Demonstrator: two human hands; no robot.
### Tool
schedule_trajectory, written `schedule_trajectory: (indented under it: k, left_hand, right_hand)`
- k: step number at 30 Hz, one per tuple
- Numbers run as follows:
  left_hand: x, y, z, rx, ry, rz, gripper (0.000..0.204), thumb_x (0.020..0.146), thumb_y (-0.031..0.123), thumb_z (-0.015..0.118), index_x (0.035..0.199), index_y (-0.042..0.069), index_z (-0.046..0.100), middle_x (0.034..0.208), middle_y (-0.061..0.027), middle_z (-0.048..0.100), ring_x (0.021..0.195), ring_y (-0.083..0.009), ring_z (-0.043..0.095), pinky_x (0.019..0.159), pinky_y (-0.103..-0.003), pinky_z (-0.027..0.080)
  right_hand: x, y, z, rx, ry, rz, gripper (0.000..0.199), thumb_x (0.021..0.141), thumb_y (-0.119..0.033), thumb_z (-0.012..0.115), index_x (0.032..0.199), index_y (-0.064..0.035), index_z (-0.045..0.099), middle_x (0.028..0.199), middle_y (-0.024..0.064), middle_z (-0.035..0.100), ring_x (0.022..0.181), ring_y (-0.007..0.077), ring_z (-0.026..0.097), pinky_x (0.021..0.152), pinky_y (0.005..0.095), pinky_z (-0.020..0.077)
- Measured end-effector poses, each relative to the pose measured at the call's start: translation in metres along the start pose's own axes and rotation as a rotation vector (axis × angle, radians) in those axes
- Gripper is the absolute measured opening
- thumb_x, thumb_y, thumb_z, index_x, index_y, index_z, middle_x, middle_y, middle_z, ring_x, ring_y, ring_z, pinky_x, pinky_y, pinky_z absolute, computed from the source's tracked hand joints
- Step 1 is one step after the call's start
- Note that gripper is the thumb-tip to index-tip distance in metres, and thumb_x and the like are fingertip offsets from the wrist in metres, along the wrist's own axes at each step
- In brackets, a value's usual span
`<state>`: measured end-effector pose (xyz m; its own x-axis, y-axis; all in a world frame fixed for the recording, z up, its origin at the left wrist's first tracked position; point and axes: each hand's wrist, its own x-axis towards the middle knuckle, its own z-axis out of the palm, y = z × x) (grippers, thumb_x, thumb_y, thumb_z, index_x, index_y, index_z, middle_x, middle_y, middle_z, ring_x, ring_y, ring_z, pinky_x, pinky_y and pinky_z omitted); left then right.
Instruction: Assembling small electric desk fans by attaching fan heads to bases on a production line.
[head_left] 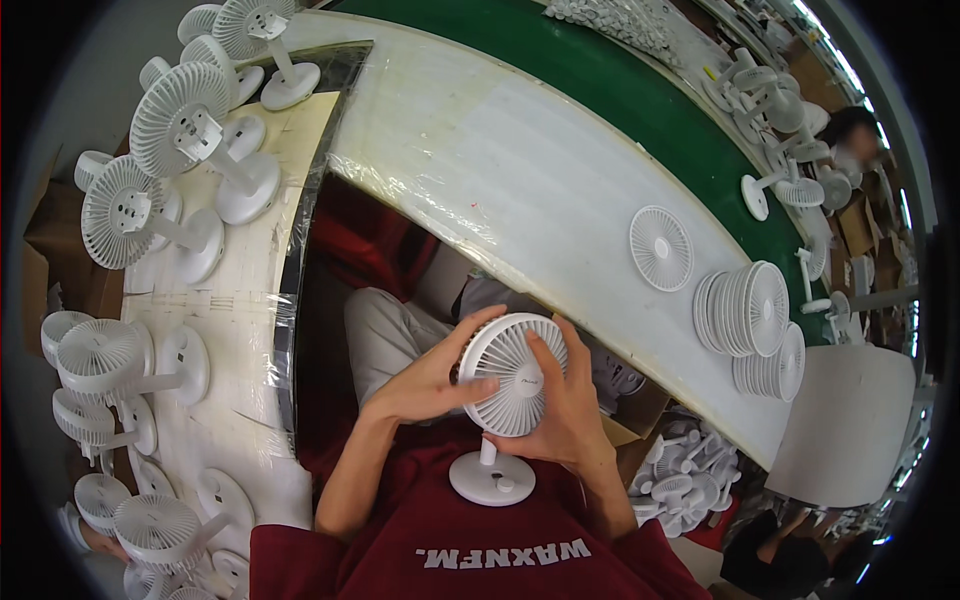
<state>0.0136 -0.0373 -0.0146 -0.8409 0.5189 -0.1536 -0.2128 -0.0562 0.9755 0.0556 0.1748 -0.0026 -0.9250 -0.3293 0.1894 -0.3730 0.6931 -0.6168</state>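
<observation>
Close to my body I hold a small white desk fan (505,412), its round ribbed grille turned up toward me. My left hand (425,382) wraps the left side of the fan head, with the thumb lying across the front grille. On the other side my right hand (567,408) grips the rim, one finger pressing on the grille's upper right. Below the head, a short stem and the round base (490,480) show in front of my dark red shirt. The back of the fan head is hidden.
A loose round grille (661,248) lies on the white worktable (480,150), near stacked grilles (745,310). Assembled fans (150,365) crowd the left table. Beyond runs a green belt (600,95). White parts (685,475) fill a container at right. Another person's hand (103,543) shows lower left.
</observation>
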Motion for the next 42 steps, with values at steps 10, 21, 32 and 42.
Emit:
schedule_trajectory:
  k: [10,21,32,42]
  left_hand:
    - [-0.012,0.077,0.036,0.341,0.045,0.255,0.115,0.054,0.027,0.094,0.149,0.003,0.033,0.137,-0.0175,0.054,0.118,-0.031,0.057,0.096,-0.037,0.049]
    - [-0.017,0.091,0.052,0.524,0.194,0.393,0.11,0.062,0.055,0.086,0.146,0.003,0.038,0.122,-0.019,0.055,0.09,-0.0328,0.063,0.076,-0.044,0.052]
    - [-0.02,0.111,0.07,0.427,0.253,0.313,0.1,0.054,0.034,0.094,0.136,-0.002,0.049,0.122,-0.0157,0.064,0.098,-0.0256,0.067,0.082,-0.033,0.054]
    - [-0.019,0.107,0.075,0.421,0.246,0.316,0.1,0.053,0.034,0.094,0.135,-0.003,0.05,0.125,-0.0169,0.064,0.098,-0.0257,0.068,0.083,-0.032,0.054]
  right_hand:
    - [-0.002,0.007,-0.001,0.823,0.142,-0.046,0.127,0.044,-0.038,0.09,0.152,-0.0079,0.029,0.151,0.0228,0.032,0.134,0.0399,0.043,0.107,0.0534,0.0411]
    - [-0.001,-0.033,-0.001,1.149,0.209,0.046,0.112,0.064,-0.037,0.084,0.153,-0.0108,0.022,0.15,0.0168,0.036,0.134,0.0332,0.045,0.109,0.0479,0.0436]
    - [-0.024,-0.02,-0.018,1.179,0.226,0.261,0.108,0.069,-0.033,0.085,0.154,-0.0135,0.021,0.15,0.0158,0.038,0.133,0.0326,0.046,0.109,0.0472,0.0448]
    - [-0.026,-0.011,-0.011,1.179,0.329,0.378,0.112,0.067,-0.032,0.088,0.154,-0.015,0.02,0.149,0.0155,0.039,0.132,0.033,0.048,0.108,0.0475,0.0451]
